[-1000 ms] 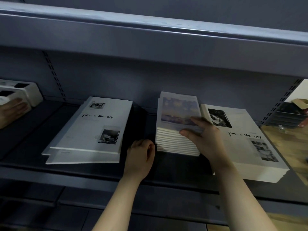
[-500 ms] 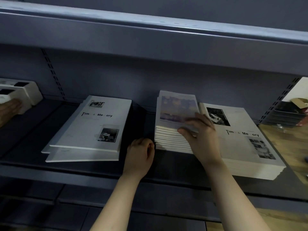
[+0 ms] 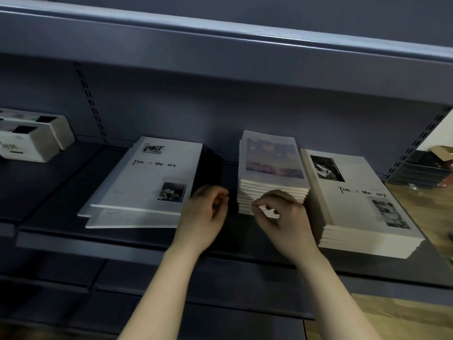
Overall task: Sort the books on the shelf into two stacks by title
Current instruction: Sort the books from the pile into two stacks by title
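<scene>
Left hand (image 3: 204, 217): resting on the shelf (image 3: 56, 212) between the two-book "Time & Memory" pile (image 3: 147, 182) and the colour-cover stack (image 3: 272, 158); fingers are curling inward, holding nothing. Right hand (image 3: 284, 217): fingers are curling against the front edges of the colour-cover stack; I cannot tell whether they are gripping a book. The taller "Time & Memory" stack (image 3: 360, 204) is sitting just right of it.

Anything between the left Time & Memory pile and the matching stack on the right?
Yes: the colour-cover stack stands between the left pile and the right stack; the left hand and right hand are at its front.
</scene>
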The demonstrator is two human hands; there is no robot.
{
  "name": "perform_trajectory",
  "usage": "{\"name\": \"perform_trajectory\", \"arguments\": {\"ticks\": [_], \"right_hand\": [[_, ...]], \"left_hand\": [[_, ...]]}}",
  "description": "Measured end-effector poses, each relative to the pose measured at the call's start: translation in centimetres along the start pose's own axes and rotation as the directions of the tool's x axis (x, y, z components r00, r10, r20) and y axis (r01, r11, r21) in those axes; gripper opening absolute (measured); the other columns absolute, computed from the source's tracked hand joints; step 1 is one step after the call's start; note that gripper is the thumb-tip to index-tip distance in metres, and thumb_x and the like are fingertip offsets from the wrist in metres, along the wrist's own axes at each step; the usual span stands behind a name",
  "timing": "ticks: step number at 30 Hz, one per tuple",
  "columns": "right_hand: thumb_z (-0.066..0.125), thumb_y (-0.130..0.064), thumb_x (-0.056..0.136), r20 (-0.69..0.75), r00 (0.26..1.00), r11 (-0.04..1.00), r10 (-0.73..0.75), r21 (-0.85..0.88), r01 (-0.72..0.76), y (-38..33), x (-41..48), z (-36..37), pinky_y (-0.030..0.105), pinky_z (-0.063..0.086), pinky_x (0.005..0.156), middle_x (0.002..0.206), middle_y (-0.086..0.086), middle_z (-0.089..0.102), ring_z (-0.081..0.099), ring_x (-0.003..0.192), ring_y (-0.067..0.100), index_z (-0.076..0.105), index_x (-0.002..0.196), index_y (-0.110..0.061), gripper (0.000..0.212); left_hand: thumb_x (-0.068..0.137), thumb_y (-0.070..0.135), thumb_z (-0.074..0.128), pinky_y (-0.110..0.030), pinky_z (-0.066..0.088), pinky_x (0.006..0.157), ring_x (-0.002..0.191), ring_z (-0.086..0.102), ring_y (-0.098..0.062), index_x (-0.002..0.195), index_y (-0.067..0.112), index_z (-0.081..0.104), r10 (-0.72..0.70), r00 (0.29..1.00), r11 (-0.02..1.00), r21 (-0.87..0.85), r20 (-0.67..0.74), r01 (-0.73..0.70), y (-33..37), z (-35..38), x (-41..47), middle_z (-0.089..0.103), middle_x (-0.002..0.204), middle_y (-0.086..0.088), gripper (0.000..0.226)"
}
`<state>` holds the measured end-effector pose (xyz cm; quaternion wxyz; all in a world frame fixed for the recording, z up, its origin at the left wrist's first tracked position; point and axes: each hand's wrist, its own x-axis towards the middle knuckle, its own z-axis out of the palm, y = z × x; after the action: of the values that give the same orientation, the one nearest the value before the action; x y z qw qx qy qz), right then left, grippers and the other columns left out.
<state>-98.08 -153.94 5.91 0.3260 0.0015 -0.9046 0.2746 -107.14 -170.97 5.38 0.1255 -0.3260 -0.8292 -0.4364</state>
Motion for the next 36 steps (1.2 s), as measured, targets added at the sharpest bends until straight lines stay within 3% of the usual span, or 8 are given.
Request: {"name": "perform_trajectory", "arguments": {"ticks": [4,11,14,19,24,29,32,36], "right_hand": [[0.06,-0.028,0.082,0.129,0.99,0.998,0.053,0.028,-0.057,0.2,-0.7,1.7,0.029,0.052,0.071,0.086,-0.012,0.06,0.059,0.082,0.003,0.069,0.085,-0.023,0.01],[0.068,-0.023,0.083,0.2,0.97,0.99,0.138,-0.061,-0.128,0.7,-1.6,4.5,0.021,0.047,0.078,0.089,-0.011,0.061,0.055,0.09,0.004,0.071,0.088,-0.025,0.007],[0.07,-0.02,0.081,0.184,0.971,0.987,0.152,-0.087,-0.138,0.5,-1.6,5.3,0.017,0.043,0.076,0.087,-0.01,0.06,0.054,0.089,0.005,0.072,0.086,-0.024,0.007],[0.072,-0.019,0.078,0.157,0.975,0.98,0.155,-0.15,-0.131,0.3,-1.4,6.6,0.021,0.044,0.072,0.084,-0.01,0.059,0.053,0.09,0.011,0.072,0.083,-0.024,0.007],[0.074,-0.017,0.077,0.128,0.981,0.978,0.144,-0.17,-0.121,0.4,-1.7,6.9,0.02,0.043,0.073,0.085,-0.008,0.059,0.053,0.09,0.012,0.071,0.082,-0.024,0.009],[0.074,-0.017,0.077,0.124,0.982,0.977,0.143,-0.174,-0.121,0.4,-1.7,6.9,0.022,0.045,0.072,0.085,-0.009,0.059,0.053,0.09,0.012,0.071,0.082,-0.023,0.009],[0.075,-0.016,0.076,0.115,0.983,0.976,0.142,-0.181,-0.12,0.3,-1.7,6.8,0.021,0.044,0.07,0.085,-0.008,0.059,0.053,0.09,0.012,0.071,0.082,-0.022,0.009],[0.075,-0.015,0.076,0.111,0.986,0.978,0.124,-0.18,-0.103,0.4,-1.7,6.8,0.021,0.044,0.071,0.085,-0.007,0.06,0.053,0.09,0.012,0.071,0.082,-0.022,0.009]], "left_hand": [[0.089,0.014,0.057,-0.021,0.046,0.072,0.079,0.057,-0.006,0.104,0.015,0.065,-0.012,0.998,0.998,0.064,-0.057,0.016,-1.4,-2.8,1.0,0.063,0.095,0.003,0.017],[0.085,0.013,0.059,-0.032,0.046,0.071,0.081,0.059,-0.022,0.095,0.013,0.064,-0.135,0.984,0.953,0.258,-0.116,0.161,-6.1,-6.6,1.3,0.063,0.087,-0.004,0.011],[0.085,0.016,0.06,-0.04,0.043,0.075,0.09,0.056,-0.034,0.093,0.009,0.065,-0.216,0.965,0.871,0.417,-0.151,0.26,-7.7,-8.0,1.3,0.061,0.09,-0.011,0.012],[0.088,0.031,0.055,-0.046,0.036,0.089,0.109,0.045,-0.038,0.107,0.009,0.066,-0.417,0.881,0.695,0.548,-0.222,0.466,-9.2,-10.0,1.5,0.054,0.118,-0.015,0.031],[0.083,0.056,0.057,-0.049,0.039,0.09,0.116,0.04,-0.042,0.124,0.009,0.057,-0.553,0.8,0.665,0.453,-0.235,0.593,-9.8,-11.1,1.8,0.043,0.13,-0.018,0.062],[0.065,0.071,0.065,-0.042,0.046,0.076,0.111,0.051,-0.04,0.114,0.01,0.062,-0.634,0.741,0.605,0.455,-0.222,0.654,-9.9,-12.2,2.7,0.061,0.112,-0.017,0.078],[0.065,0.066,0.07,-0.038,0.044,0.067,0.1,0.059,-0.038,0.108,0.007,0.06,-0.657,0.72,0.619,0.386,-0.223,0.684,-9.6,-12.7,3.2,0.064,0.104,-0.017,0.074],[0.096,0.036,0.048,-0.038,0.035,0.066,0.096,0.058,-0.044,0.114,0.005,0.049,-0.555,0.77,0.727,0.265,-0.315,0.633,-9.5,-12.4,2.6,0.063,0.102,-0.026,0.036]]}}
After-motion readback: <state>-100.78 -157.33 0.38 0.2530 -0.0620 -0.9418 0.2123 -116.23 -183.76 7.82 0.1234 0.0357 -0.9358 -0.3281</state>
